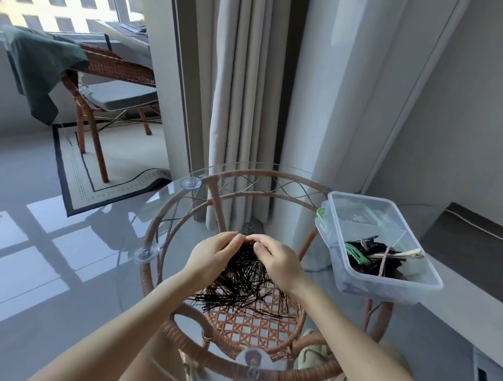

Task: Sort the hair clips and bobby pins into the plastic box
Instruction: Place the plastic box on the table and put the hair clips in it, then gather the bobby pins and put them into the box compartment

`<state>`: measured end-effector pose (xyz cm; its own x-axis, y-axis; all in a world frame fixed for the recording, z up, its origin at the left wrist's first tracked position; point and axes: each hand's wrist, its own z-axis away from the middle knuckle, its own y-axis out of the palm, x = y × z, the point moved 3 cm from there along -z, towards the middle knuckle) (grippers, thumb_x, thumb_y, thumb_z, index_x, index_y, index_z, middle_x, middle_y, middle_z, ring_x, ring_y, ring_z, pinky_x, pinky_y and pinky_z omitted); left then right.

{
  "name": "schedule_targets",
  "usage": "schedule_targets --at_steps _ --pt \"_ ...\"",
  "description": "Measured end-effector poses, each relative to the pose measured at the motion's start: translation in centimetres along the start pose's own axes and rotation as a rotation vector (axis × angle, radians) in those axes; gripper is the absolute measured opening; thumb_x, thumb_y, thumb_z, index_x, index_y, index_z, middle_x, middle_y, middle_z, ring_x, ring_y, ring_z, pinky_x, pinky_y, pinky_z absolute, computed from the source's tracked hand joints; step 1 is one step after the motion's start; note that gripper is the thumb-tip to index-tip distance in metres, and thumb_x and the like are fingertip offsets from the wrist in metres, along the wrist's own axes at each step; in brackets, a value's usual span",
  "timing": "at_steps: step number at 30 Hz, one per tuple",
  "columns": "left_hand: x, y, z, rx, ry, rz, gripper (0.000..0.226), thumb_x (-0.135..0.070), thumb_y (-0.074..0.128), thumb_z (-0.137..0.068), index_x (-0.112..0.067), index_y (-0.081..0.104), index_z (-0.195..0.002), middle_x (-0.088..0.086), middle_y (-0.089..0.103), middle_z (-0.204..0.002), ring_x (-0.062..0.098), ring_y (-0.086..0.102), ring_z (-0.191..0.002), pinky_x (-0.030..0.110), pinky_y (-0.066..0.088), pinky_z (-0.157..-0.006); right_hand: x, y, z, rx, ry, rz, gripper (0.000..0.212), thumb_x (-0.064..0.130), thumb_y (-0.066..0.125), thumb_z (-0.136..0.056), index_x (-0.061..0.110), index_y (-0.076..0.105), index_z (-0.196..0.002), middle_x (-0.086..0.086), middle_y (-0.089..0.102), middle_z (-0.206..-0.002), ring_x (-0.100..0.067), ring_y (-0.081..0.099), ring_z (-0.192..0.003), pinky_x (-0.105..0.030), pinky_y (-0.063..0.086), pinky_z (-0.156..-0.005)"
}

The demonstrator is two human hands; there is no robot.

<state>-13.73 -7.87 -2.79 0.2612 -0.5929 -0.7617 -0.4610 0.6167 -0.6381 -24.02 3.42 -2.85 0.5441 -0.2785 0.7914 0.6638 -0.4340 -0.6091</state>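
Both hands work at the middle of the round glass-topped rattan desk (179,207), over a loose heap of thin black wire bobby pins (239,291). The pins lie crossed in every direction on the glass, so they cannot be lifted neatly one at a time. That seems to be why the hands come in from either side.

The left hand (213,254) and the right hand (280,264) meet at the far end of the heap. Each grip is closed on the pins, with fingers curled in and fingertips nearly touching over the same tuft. It looks like an attempt to gather a bundle and line the pins up before carrying them. How many pins each grip holds is hidden under the fingers. Most of the heap is spread flat on the glass towards the near edge of the desk.

The clear rectangular plastic box (391,288) sits at the right edge of the desk, near the right hand. It appears to rest on a green-rimmed clear lid (321,216) that pokes out at its far left corner. A slanted divider splits the box. The near compartment holds a tangle of green, black and pale metal hair clips (381,257). The far compartment shows no pins. By my reading, the clips are sorted and that far space is kept free for the pins, so the pin half of the task is barely begun.
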Motion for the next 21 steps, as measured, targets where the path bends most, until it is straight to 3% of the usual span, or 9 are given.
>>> schedule_targets --at_steps 2,4,7,9,11,13,15,19,21 --pt "-0.1 -0.3 0.6 0.057 -0.040 0.069 0.034 -0.039 0.035 -0.096 -0.026 0.066 -0.102 -0.009 0.068 -0.107 0.011 0.060 -0.101 0.031 0.043 -0.092 0.9 -0.3 1.3 -0.014 -0.035 0.028 0.028 0.022 0.043 -0.096 0.020 0.061 -0.118 0.001 0.066 -0.115 -0.016 0.057 -0.108 -0.037 0.042 -0.099" --pt "-0.4 -0.6 0.7 0.083 -0.056 0.093 0.037 -0.044 0.035 -0.094 -0.028 0.069 -0.096 -0.010 0.068 -0.106 0.008 0.060 -0.100 0.023 0.043 -0.088 2.3 -1.1 2.5 -0.159 -0.149 0.188 0.025 0.016 0.049 -0.093 0.014 0.064 -0.113 -0.003 0.069 -0.111 -0.019 0.060 -0.104 -0.037 0.042 -0.100" --pt "-1.4 -1.2 0.3 0.047 -0.026 0.058 0.037 -0.045 0.038 -0.093 -0.026 0.071 -0.092 -0.014 0.066 -0.109 0.005 0.057 -0.102 0.016 0.038 -0.083 4.4 -3.9 4.3 -0.544 -0.278 0.500 0.017 0.015 0.061 -0.084 0.009 0.070 -0.097 -0.004 0.073 -0.091 -0.022 0.067 -0.080 -0.035 0.053 -0.078" --pt "-1.9 -1.4 0.0 0.021 -0.022 0.058 0.036 -0.044 0.040 -0.092 -0.026 0.071 -0.093 -0.013 0.066 -0.108 0.006 0.057 -0.103 0.022 0.039 -0.085 4.7 -6.5 4.9 -0.691 -0.180 0.713 0.020 0.024 0.068 -0.079 0.006 0.067 -0.089 -0.008 0.070 -0.080 -0.027 0.064 -0.070 -0.034 0.049 -0.067" --pt "-2.3 -1.5 -0.1 -0.011 -0.022 0.036 0.034 -0.044 0.041 -0.092 -0.026 0.070 -0.095 -0.011 0.066 -0.105 0.008 0.058 -0.101 0.025 0.042 -0.086 4.1 -9.1 5.1 -0.623 0.042 0.912 0.031 0.033 0.069 -0.078 0.004 0.062 -0.085 -0.012 0.066 -0.081 -0.031 0.061 -0.073 -0.034 0.044 -0.065" --pt "-2.4 -1.7 -0.2 -0.041 -0.026 0.002 0.033 -0.044 0.041 -0.092 -0.027 0.068 -0.100 -0.009 0.067 -0.105 0.010 0.059 -0.100 0.026 0.042 -0.084 2.5 -10.9 5.1 -0.460 0.215 0.955 0.033 0.038 0.064 -0.082 0.008 0.053 -0.076 -0.008 0.061 -0.078 -0.030 0.059 -0.076 -0.031 0.037 -0.062" --pt "-2.4 -1.8 -0.1 -0.048 -0.034 -0.038 0.035 -0.045 0.040 -0.092 -0.026 0.067 -0.105 -0.007 0.067 -0.108 0.011 0.058 -0.100 0.026 0.041 -0.083 0.9 -11.7 5.3 -0.323 0.240 0.853 0.035 0.030 0.059 -0.085 0.009 0.040 -0.063 -0.003 0.049 -0.064 -0.030 0.054 -0.069 -0.028 0.031 -0.054" --pt "-2.0 -1.7 0.2 -0.035 -0.058 -0.043 0.037 -0.046 0.041 -0.091 -0.025 0.066 -0.109 -0.006 0.066 -0.115 0.009 0.057 -0.102 0.024 0.039 -0.084 -0.4 -13.1 6.7 -0.213 0.151 0.684 0.009 0.012 0.054 -0.081 0.004 0.058 -0.078 -0.012 0.063 -0.076 -0.033 0.057 -0.075 -0.037 0.045 -0.062" --pt "-2.0 -1.6 0.4 -0.030 -0.071 -0.061 0.038 -0.046 0.041 -0.091 -0.025 0.065 -0.111 -0.006 0.065 -0.117 0.008 0.054 -0.101 0.024 0.037 -0.083 -1.0 -14.2 7.6 -0.178 0.138 0.617 0.005 0.013 0.058 -0.080 0.013 0.063 -0.081 -0.003 0.066 -0.081 -0.024 0.059 -0.078 -0.035 0.046 -0.066"
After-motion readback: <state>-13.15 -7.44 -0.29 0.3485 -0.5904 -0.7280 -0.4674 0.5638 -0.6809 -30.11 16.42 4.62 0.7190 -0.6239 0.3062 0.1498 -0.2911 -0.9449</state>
